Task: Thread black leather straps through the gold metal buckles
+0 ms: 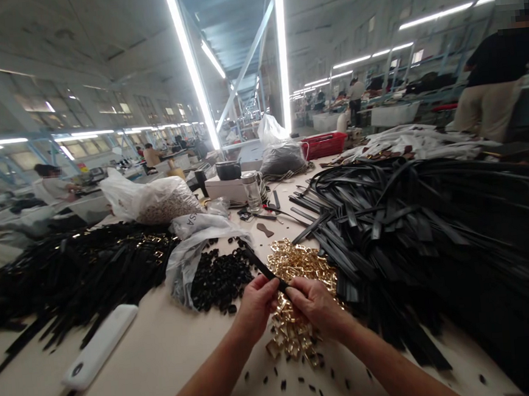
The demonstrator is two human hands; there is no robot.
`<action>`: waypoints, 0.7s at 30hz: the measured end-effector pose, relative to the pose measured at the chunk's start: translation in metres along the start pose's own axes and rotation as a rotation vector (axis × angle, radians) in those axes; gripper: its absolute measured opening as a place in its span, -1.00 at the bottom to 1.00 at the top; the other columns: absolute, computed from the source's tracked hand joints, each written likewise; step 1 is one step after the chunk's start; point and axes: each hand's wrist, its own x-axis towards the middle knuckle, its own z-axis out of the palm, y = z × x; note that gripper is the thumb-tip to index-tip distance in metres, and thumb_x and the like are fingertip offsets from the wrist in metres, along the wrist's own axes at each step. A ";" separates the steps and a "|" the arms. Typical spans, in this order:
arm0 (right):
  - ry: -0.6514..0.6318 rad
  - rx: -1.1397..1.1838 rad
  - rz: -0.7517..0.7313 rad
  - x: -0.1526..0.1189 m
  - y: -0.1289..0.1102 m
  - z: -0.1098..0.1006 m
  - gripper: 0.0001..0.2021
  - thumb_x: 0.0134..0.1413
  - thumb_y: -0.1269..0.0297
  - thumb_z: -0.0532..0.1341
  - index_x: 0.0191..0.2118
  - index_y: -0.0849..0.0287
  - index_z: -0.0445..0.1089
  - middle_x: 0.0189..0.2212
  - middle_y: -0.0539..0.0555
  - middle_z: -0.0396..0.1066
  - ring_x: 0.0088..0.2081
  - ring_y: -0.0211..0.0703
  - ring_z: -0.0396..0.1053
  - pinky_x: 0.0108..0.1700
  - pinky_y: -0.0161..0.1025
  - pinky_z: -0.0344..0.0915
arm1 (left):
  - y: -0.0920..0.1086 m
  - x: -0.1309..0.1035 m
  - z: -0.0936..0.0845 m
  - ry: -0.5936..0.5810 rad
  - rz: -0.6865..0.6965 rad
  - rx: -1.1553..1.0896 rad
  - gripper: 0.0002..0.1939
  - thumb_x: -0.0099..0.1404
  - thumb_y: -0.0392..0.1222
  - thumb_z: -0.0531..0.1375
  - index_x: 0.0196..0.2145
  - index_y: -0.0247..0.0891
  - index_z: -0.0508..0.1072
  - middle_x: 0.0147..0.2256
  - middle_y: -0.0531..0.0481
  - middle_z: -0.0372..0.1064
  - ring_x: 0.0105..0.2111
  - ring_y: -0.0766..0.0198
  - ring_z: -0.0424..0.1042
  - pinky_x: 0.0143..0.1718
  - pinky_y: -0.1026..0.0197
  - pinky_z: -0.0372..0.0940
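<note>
A black strap [263,266] runs diagonally between my hands, its far end pointing up and left. My left hand [256,305] pinches it between thumb and fingers. Close beside, my right hand [316,304] grips the strap's near end; whether a small part is also between those fingers is hidden. Beneath and behind the hands spreads a pile of gold buckles [296,256]. Left of it, small black loops [220,278] spill from a clear plastic bag [179,278].
Black straps [375,213] are heaped at right, more with gold buckles [90,260] at left. A white device [102,348] lies front left. Behind are a glass jar [252,193], a bag of small parts [164,200] and a red basket [327,145]. A person [493,76] stands far right.
</note>
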 end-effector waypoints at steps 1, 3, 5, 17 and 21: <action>0.004 0.008 0.004 0.000 0.001 0.001 -0.73 0.14 0.17 0.08 -0.51 0.17 0.26 -0.67 -0.09 0.24 -0.64 -0.35 0.16 -0.58 -0.39 0.10 | -0.002 0.000 0.000 0.010 0.014 0.006 -0.69 -0.08 -0.15 0.44 -0.39 -0.36 0.52 -0.52 0.07 0.34 -0.65 0.57 0.12 -0.67 0.46 0.00; 0.002 0.054 0.027 0.001 0.002 0.002 -0.71 0.13 0.13 0.09 -0.52 0.18 0.26 -0.68 -0.10 0.23 -0.65 -0.36 0.14 -0.59 -0.40 0.09 | -0.005 -0.001 0.000 0.021 0.032 0.009 -0.70 -0.07 -0.15 0.44 -0.41 -0.37 0.51 -0.52 0.08 0.33 -0.66 0.56 0.11 -0.67 0.45 0.01; -0.017 0.154 0.068 0.001 0.002 0.003 -0.69 0.11 0.06 0.11 -0.52 0.18 0.25 -0.70 -0.11 0.22 -0.68 -0.37 0.11 -0.63 -0.40 0.05 | -0.007 -0.001 0.000 0.018 0.035 -0.018 -0.71 -0.06 -0.16 0.43 -0.41 -0.37 0.50 -0.52 0.08 0.33 -0.65 0.56 0.11 -0.66 0.46 0.03; -0.129 0.442 0.181 0.003 0.002 -0.002 -0.58 0.01 -0.12 0.18 -0.40 0.23 0.32 -0.70 -0.12 0.26 -0.73 -0.44 0.09 -0.68 -0.45 -0.02 | -0.004 -0.004 -0.004 -0.068 0.102 0.153 -0.70 -0.02 -0.20 0.41 -0.30 -0.34 0.53 -0.46 0.03 0.42 -0.61 0.51 0.17 -0.58 0.40 0.08; -0.118 0.437 0.207 0.003 0.002 0.000 -0.58 -0.01 -0.12 0.18 -0.41 0.23 0.32 -0.67 -0.10 0.28 -0.69 -0.42 0.14 -0.64 -0.44 0.06 | -0.004 -0.005 -0.001 0.004 0.179 0.300 -0.74 0.00 -0.14 0.39 -0.37 -0.34 0.51 -0.56 0.09 0.36 -0.64 0.48 0.14 -0.60 0.36 0.06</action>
